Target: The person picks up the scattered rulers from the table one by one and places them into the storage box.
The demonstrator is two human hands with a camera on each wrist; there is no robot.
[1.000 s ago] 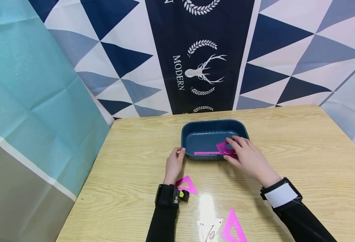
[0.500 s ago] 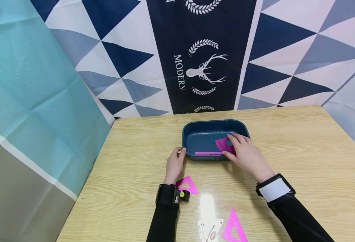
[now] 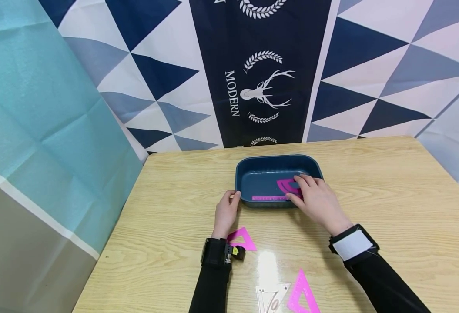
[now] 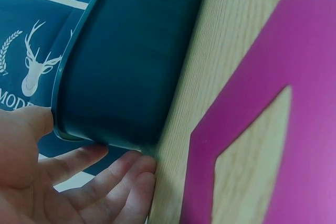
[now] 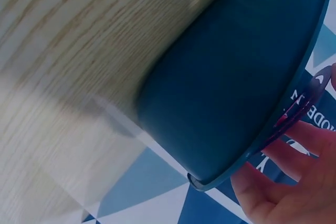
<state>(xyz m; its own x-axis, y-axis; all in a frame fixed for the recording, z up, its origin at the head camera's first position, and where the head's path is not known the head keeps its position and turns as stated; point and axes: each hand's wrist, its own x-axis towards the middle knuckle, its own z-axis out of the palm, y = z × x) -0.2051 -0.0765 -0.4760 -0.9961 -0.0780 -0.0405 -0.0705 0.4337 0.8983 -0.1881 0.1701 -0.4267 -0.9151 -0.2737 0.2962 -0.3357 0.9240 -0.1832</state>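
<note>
My left hand (image 3: 226,214) grips the near left corner of a dark blue plastic box (image 3: 268,160); in the left wrist view its thumb lies at the rim and its fingers against the outer wall. With the fingertips of my right hand (image 3: 323,203) I hold a pink protractor (image 3: 284,186) inside the box, at its near right; the hand covers part of it. A pink ruler (image 3: 268,198) lies along the box's near inner wall. Beside my left wrist, a pink set square (image 3: 243,239) rests on the table.
At the table's near side lie a clear set square (image 3: 270,295) and another pink set square (image 3: 303,293). The wooden table (image 3: 166,226) ends at a patterned cloth (image 3: 260,87) behind the box. A teal curtain (image 3: 49,108) hangs on the left.
My right hand has shifted slightly left, and the protractor has moved a little left inside the box with it. My left hand keeps its place at the box corner.
</note>
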